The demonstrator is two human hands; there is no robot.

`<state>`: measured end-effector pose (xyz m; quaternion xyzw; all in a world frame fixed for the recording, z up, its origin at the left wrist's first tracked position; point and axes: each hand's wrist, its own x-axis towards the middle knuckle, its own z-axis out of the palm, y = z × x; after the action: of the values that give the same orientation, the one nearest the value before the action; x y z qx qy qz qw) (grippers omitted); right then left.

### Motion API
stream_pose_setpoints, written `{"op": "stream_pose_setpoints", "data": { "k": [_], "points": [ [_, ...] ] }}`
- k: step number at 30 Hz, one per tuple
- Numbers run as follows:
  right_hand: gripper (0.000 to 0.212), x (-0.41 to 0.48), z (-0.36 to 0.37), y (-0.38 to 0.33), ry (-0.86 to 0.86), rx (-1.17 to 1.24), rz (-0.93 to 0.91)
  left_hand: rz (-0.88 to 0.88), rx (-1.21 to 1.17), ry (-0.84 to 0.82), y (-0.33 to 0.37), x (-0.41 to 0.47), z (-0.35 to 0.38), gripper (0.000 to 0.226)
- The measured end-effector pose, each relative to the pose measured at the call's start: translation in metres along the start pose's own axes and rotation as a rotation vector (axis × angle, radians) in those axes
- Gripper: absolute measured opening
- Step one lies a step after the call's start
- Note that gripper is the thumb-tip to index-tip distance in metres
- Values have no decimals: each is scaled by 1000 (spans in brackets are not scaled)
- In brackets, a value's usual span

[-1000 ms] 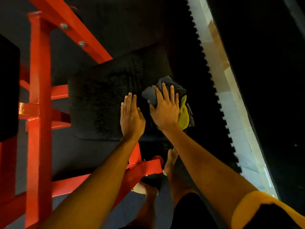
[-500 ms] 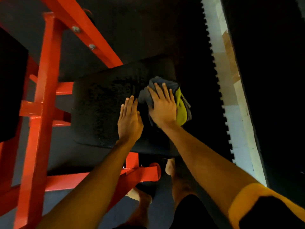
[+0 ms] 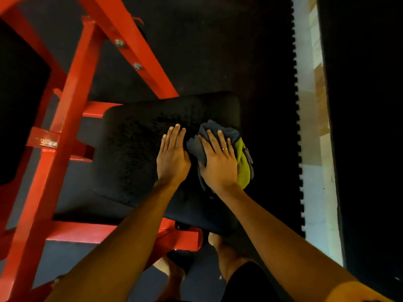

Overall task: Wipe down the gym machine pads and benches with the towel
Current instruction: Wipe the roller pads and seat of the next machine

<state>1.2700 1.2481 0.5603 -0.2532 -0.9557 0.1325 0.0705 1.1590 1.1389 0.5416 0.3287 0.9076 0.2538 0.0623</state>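
A black padded seat of a red gym machine fills the middle of the view. A bunched grey and yellow-green towel lies on the pad's right side. My right hand presses flat on the towel with its fingers straight and spread. Just left of it, my left hand rests flat on the bare pad, fingers straight and together. The two hands nearly touch.
The red steel frame rises on the left and crosses diagonally behind the pad, with a lower bar under the pad's near edge. Black rubber floor mats end at a toothed edge beside a pale tiled strip. My bare feet stand below.
The right hand has slid the towel a little across the right side of the pad. The left hand stays flat on the pad beside it. My view has shifted.
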Motion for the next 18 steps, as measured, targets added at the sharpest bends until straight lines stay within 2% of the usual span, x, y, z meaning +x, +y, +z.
{"op": "stream_pose_setpoints", "data": {
  "k": [4, 8, 10, 15, 18],
  "points": [
    [61, 82, 0, 1, -13, -6, -5, -47, 26, 51, 5, 9, 1, 64],
    [61, 147, -8, -1, -107, -27, 24, -87, 88, 48, 8, 20, 2, 63],
    [63, 142, -8, 0, -109, -25, 16, -110, 120, 41, 8, 20, 3, 63],
    [72, 64, -11, 17, -40, -7, -137, -208, 144, 38, 12, 21, 2, 70],
    [67, 71, -10, 24, -78, -1, -211, -215, 189, 23, 14, 21, 4, 70]
  ]
}}
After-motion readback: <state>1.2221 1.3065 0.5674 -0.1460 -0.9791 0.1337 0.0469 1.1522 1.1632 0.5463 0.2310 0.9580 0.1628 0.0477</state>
